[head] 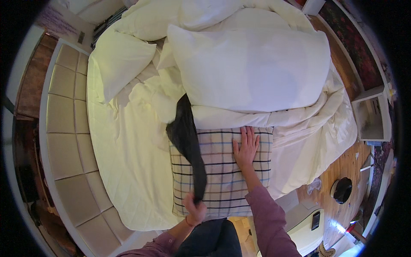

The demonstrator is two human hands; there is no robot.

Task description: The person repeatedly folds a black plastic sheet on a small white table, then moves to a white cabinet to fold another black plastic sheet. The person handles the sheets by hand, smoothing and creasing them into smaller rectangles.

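A checked cushion (221, 189) in beige with dark and blue lines lies on the bed's near edge. My left hand (195, 208) is closed around the lower end of a long piece of black fabric (189, 141), which stretches up across the cushion's left side to the white bedding. On the upper right part of the cushion, my right hand (246, 148) rests flat with its fingers spread. Just beyond the cushion, a large white pillow (257, 70) lies on a bunched white duvet (224, 119).
A padded beige headboard (64, 112) borders the bed on the left. Another white pillow (125, 61) lies near it. At the right, the wooden floor holds a round bin with a black liner (342, 190) and crumpled clear plastic (314, 185). A phone (316, 220) lies on a pale surface.
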